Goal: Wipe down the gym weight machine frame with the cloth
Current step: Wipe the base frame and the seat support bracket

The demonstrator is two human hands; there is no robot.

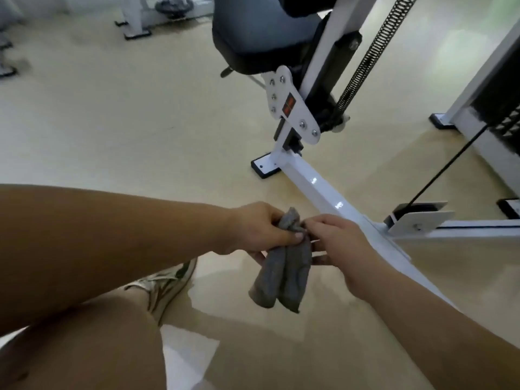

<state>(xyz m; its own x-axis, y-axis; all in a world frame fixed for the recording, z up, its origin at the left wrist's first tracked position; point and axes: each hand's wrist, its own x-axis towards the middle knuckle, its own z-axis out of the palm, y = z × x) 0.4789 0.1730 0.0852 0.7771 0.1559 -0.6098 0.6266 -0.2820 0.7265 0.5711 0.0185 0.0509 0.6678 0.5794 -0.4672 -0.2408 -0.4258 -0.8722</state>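
A person crouches low beside a white gym machine; both hands meet over the floor, near the frame's base rail (315,182). The left hand (259,229) pinches the top of a grey cloth (284,266), thumb pressed on it; the right hand (340,243) grips its right edge, fingers curled; the cloth hangs bunched between them, clear of the rail. This looks like refolding before wiping; next, one hand should press it flat onto the rail just right.
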